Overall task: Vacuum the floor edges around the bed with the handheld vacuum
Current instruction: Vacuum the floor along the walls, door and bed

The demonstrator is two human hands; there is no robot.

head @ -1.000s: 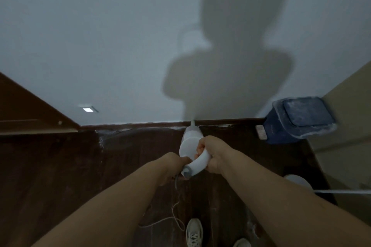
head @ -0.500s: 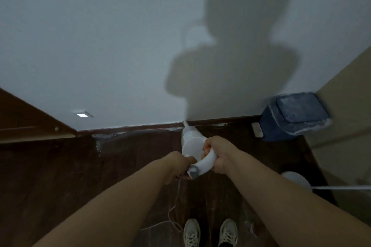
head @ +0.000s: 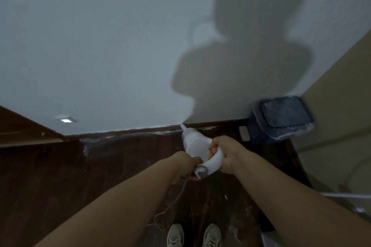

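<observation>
Handheld vacuum (head: 195,145) pointed at the skirting; my right hand (head: 225,153) gripped its handle, left hand (head: 185,164) curled at its rear end.

Dark wood floor (head: 120,170): blue bin (head: 281,120), shoes (head: 193,235)

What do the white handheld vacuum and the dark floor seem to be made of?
White handheld vacuum: likely smooth matte plastic, judging by its even moulded curves and looped grip.
Dark brown floor: probably wood or wood-look boards, faint plank lines, low sheen, pale dust along the wall.
</observation>
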